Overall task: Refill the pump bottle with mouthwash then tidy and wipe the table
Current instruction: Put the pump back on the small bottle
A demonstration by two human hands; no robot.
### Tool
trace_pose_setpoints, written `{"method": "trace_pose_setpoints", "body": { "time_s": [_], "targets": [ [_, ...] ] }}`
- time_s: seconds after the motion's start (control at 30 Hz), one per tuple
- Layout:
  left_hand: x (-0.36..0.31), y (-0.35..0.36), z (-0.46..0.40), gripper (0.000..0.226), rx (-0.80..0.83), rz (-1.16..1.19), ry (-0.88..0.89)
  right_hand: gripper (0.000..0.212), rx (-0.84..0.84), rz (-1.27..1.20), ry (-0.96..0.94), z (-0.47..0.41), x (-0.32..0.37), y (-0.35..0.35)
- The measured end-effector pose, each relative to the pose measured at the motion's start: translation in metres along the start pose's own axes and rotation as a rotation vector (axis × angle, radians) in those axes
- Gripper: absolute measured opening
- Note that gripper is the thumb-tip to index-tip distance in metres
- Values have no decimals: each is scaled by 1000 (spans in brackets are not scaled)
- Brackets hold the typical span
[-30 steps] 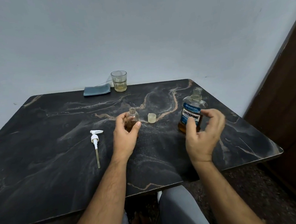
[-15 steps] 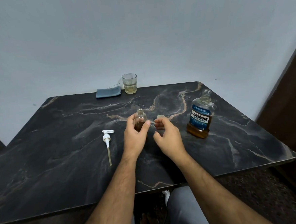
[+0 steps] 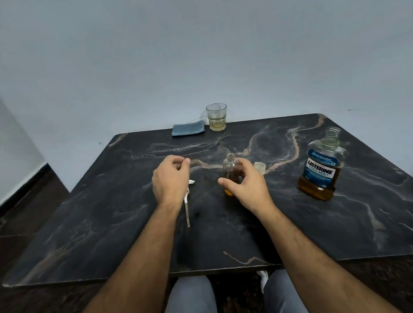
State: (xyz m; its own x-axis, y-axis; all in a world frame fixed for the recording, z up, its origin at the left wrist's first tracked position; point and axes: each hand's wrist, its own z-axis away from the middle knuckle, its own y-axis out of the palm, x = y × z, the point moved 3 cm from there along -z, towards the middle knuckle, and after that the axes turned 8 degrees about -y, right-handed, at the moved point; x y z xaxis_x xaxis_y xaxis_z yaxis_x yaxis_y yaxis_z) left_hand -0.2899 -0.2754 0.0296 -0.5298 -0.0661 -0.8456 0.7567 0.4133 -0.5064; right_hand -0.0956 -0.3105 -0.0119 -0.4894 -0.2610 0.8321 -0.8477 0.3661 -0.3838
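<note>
Your table point(image 3: 304, 235) was the big stake: any amber spill on that dark marble meant extra wiping. The mouthwash bottle point(image 3: 321, 170), well to the right of the pump bottle point(image 3: 230, 165), stood uncapped, so a careless sweep of your right arm could have knocked it over. The pump bottle, mid-table, was open-necked too; your right hand point(image 3: 245, 185) curled around it, and a jolt might have tipped it. Your left hand point(image 3: 171, 180), fingers loosely curled and holding nothing, hovered over the pump head point(image 3: 187, 206) left of the pump bottle; a hasty grab could have flicked its thin tube. The small cap point(image 3: 260, 167) just right of it could have rolled off.
</note>
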Motion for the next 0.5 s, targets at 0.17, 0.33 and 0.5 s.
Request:
{"method": "trace_pose_setpoints", "body": {
  "time_s": [0.17, 0.33, 0.5],
  "targets": [
    [29, -9, -26, 43, 172, -446, -113, 51, -49, 33, -22, 1, -7, 5],
    [33, 7, -28, 70, 301, -682, -160, 51, -48, 39, -7, 3, -9, 4],
    [25, 14, -29, 55, 337, -634, -169, 50, -42, 36, -8, 4, -9, 4]
  ]
}}
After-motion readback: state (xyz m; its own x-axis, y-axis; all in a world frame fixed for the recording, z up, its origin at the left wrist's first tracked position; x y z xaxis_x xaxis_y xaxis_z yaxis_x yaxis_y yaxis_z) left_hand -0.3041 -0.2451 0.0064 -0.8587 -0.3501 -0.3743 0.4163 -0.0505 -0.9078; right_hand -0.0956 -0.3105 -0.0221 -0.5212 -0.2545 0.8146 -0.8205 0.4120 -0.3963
